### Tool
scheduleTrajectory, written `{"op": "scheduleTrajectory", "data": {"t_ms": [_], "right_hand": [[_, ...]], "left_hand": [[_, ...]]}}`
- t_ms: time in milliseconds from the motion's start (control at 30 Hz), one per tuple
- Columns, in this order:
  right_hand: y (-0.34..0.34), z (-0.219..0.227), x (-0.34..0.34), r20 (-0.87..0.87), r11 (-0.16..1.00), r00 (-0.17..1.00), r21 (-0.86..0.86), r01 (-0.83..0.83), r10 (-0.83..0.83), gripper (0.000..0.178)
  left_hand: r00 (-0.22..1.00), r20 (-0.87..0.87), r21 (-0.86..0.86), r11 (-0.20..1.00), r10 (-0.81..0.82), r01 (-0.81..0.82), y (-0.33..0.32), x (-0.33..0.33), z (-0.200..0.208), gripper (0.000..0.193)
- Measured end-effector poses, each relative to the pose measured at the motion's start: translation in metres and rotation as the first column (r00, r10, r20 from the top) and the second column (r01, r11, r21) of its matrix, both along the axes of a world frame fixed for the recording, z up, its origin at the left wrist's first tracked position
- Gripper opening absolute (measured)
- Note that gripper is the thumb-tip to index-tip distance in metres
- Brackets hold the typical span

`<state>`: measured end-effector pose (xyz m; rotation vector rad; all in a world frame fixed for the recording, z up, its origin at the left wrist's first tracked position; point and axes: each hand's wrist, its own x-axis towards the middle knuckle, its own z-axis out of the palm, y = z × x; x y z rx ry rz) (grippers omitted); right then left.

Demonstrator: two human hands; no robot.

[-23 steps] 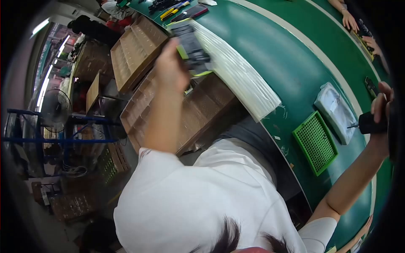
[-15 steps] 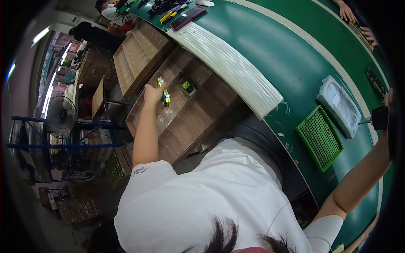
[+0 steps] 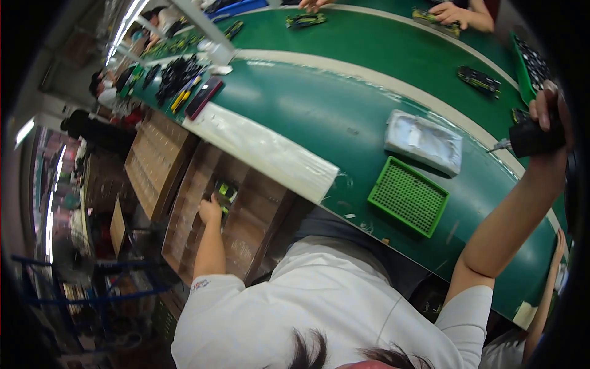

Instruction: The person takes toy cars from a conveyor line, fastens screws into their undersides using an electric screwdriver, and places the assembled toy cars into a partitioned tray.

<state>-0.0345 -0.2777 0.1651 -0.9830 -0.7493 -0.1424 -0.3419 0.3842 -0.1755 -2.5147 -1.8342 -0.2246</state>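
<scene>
My left hand (image 3: 211,211) reaches down beside the bench into an open cardboard box (image 3: 246,227) and touches a black and green part (image 3: 225,192) lying in it. My right hand (image 3: 549,117) is raised at the right edge, closed around a black electric screwdriver (image 3: 530,138) whose bit points left. Below it on the green bench (image 3: 319,117) lie a green perforated tray (image 3: 408,196) and a clear plastic bag (image 3: 424,141).
More cardboard boxes (image 3: 153,163) stand on the left. A white foam sheet (image 3: 264,150) hangs over the bench's near edge. Black parts (image 3: 175,77) and tools lie far left; other people's hands (image 3: 452,12) work at the far side. Another person's arm (image 3: 544,307) shows lower right.
My left hand has gone from the bench edge, where it held a part, down into the box. The right hand with the screwdriver stays raised.
</scene>
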Motion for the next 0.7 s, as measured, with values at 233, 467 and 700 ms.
{"op": "scheduleTrajectory", "data": {"t_ms": [233,467,700], "right_hand": [[-0.002,0.013,-0.007,-0.052,0.990,0.995,0.112,0.088,-0.083,0.020],[-0.010,0.010,-0.004,-0.012,0.986,0.995,0.132,0.101,-0.100,0.015],[0.005,0.013,-0.009,-0.139,0.892,0.893,0.092,0.442,-0.428,0.024]], "left_hand": [[0.891,0.364,0.305,0.939,-0.269,0.159,0.010,0.032,0.060,0.039],[0.251,0.499,0.488,0.509,-0.829,0.709,-0.119,0.203,0.228,0.011],[-0.386,0.367,0.414,-0.224,-0.846,0.883,-0.318,0.406,0.258,0.013]]}}
